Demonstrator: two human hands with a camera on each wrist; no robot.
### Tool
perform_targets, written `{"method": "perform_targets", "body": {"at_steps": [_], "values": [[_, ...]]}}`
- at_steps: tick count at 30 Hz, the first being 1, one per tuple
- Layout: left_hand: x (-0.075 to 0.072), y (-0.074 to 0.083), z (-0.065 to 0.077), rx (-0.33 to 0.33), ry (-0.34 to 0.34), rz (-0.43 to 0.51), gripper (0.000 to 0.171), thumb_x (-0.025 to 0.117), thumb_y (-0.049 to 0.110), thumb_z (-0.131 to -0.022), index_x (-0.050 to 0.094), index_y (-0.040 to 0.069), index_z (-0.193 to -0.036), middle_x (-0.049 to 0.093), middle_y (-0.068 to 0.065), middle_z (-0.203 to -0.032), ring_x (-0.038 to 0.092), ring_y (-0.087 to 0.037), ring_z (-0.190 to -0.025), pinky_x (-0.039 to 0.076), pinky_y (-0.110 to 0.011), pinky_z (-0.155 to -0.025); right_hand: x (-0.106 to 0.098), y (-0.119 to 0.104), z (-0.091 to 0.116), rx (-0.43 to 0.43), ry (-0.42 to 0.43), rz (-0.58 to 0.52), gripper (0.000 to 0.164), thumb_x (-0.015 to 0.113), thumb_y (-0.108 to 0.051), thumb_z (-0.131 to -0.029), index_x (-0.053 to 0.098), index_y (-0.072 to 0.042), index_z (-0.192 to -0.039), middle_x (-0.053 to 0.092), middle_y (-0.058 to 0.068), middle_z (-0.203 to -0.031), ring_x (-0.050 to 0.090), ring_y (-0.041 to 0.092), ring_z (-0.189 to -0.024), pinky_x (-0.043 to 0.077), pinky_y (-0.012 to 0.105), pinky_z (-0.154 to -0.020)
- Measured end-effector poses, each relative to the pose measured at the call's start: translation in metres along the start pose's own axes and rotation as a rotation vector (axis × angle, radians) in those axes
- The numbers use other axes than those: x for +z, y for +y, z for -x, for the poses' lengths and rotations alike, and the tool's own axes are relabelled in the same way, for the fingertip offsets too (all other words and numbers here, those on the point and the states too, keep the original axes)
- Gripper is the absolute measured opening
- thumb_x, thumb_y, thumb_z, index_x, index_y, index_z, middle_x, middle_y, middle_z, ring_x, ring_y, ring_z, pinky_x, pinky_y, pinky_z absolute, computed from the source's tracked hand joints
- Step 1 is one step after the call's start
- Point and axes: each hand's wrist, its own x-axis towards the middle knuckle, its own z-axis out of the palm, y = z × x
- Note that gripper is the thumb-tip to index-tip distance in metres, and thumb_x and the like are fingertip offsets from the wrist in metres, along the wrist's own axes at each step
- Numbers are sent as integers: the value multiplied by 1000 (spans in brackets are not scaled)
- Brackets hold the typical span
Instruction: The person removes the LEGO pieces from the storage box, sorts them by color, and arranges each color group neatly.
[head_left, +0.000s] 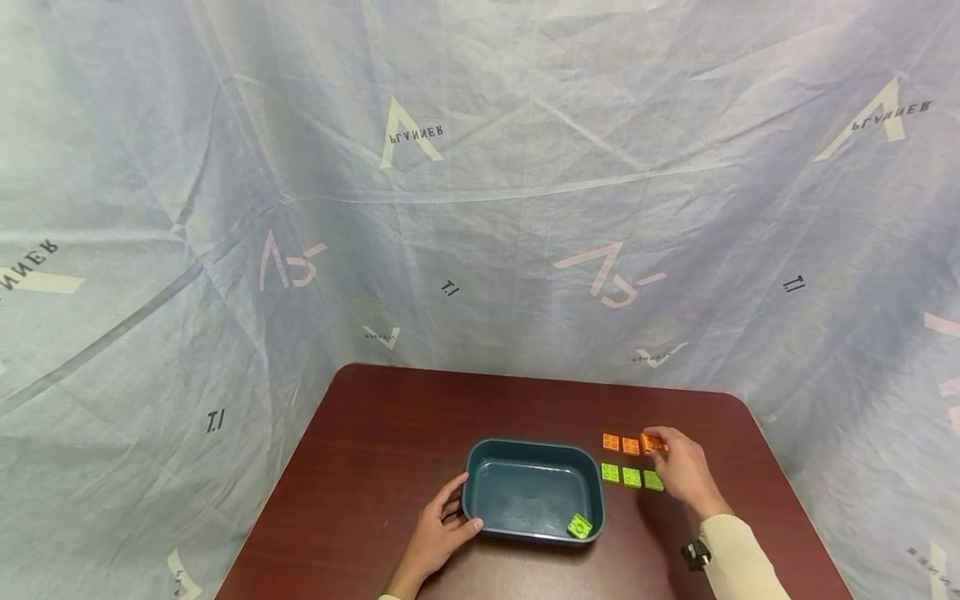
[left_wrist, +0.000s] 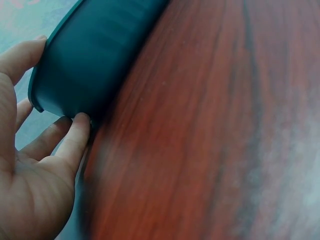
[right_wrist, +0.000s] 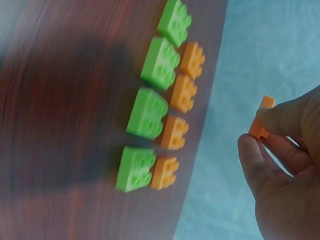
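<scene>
At its left end a dark teal plastic tub is gripped by my left hand. The left wrist view shows that hand's fingers against the tub's outer wall. My right hand pinches an orange toy brick between thumb and fingers, right of the tub. Beside it, orange bricks stand in a row, with a row of lime green bricks nearer me. One green brick lies in the tub's near right corner.
All of this stands on a dark red-brown wooden table. Pale printed cloth hangs behind the table and along both sides. A dark wrist device sits at the right sleeve.
</scene>
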Motion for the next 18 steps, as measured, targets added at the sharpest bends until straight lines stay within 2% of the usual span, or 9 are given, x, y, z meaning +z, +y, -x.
{"method": "perform_targets", "body": {"at_steps": [4, 11, 18], "values": [[0, -2, 0, 0, 1, -1, 80, 83, 11, -93, 43, 13, -162, 56, -29, -148, 61, -45, -130, 59, -27, -95, -5, 15, 1, 29, -11, 3, 39, 67, 2, -98, 64, 3, -137, 65, 29, -133, 67, 47, -114, 60, 58, -85], [-1, -2, 1, 6, 9, -6, 83, 86, 17, -91, 43, 13, -162, 57, -29, -147, 62, -45, -130, 60, -30, -97, -8, 40, -3, 45, -5, 30, 41, 69, 4, -95, 64, 4, -136, 65, 31, -130, 68, 44, -104, 59, 55, -78], [0, -1, 0, 6, 8, 3, 81, 84, 13, -92, 43, 13, -162, 56, -29, -148, 62, -44, -130, 59, -27, -96, -9, 60, -3, 86, -26, 39, 41, 66, 6, -95, 63, 7, -136, 63, 35, -132, 63, 53, -114, 57, 64, -86]]}}
